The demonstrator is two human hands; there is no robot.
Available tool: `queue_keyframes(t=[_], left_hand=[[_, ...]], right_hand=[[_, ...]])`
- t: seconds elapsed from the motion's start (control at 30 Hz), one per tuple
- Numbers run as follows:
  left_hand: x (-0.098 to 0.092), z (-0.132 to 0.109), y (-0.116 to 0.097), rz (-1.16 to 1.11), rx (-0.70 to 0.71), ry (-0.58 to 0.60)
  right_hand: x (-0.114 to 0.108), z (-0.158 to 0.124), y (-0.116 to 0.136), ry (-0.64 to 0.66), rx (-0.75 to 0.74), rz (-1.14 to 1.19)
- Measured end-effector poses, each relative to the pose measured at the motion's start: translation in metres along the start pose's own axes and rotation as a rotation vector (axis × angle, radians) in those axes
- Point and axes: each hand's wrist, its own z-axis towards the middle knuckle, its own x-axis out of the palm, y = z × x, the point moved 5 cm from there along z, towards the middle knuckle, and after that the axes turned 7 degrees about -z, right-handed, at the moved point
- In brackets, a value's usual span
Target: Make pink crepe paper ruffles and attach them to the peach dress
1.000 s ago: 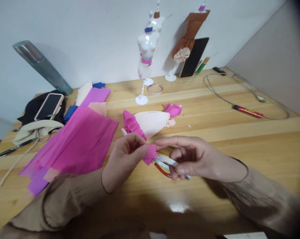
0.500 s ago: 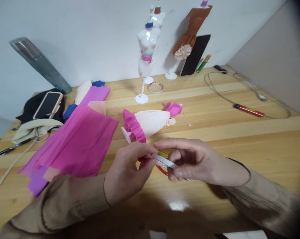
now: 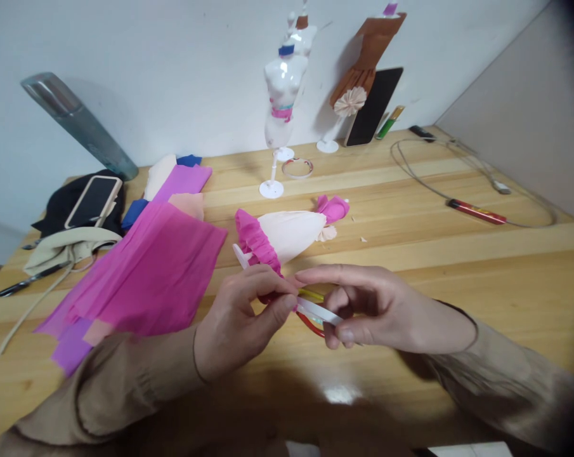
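Observation:
Above the front half of the table, my left hand [image 3: 248, 317] pinches the left end of a narrow white strip [image 3: 319, 311]. A bit of pink shows at those fingertips. My right hand [image 3: 379, 311] grips the strip's other end between thumb and fingers. Behind the strip are a red curved piece [image 3: 310, 325] and a yellow piece [image 3: 311, 294], mostly hidden by the hands. Just beyond lies a small dress form [image 3: 291, 233] on its side, dressed in white crepe paper with pink ruffled hem and pink top. A pale pleated rosette [image 3: 327, 233] touches its side.
Pink crepe paper [image 3: 158, 273] spreads at left, near a phone [image 3: 94, 202] and a pen [image 3: 32, 279]. A white mannequin [image 3: 281, 101], a brown-dressed one [image 3: 363, 63] and a tape roll [image 3: 297, 168] stand or lie at the back. A red tube [image 3: 476, 211] and cable lie right.
My left hand has shifted slightly down and left, its thumb now lying along the strip's end. The right hand is almost still, keeping its hold on the strip.

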Motion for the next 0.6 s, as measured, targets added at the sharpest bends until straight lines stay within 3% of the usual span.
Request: queue_keyframes(t=[0.17,0.43,0.6], left_hand=[[-0.006,0.001,-0.008,0.047,0.100,-0.023],[-0.011,0.004,-0.005,-0.004,0.110,-0.055],[-0.013,0.017,-0.009,0.091,0.275,0.076]], right_hand=[[-0.002,0.000,-0.002,-0.019,0.007,-0.010],[-0.003,0.000,0.001,-0.029,-0.051,-0.015],[-0.006,-0.003,0.007,0.010,-0.129,-0.090]])
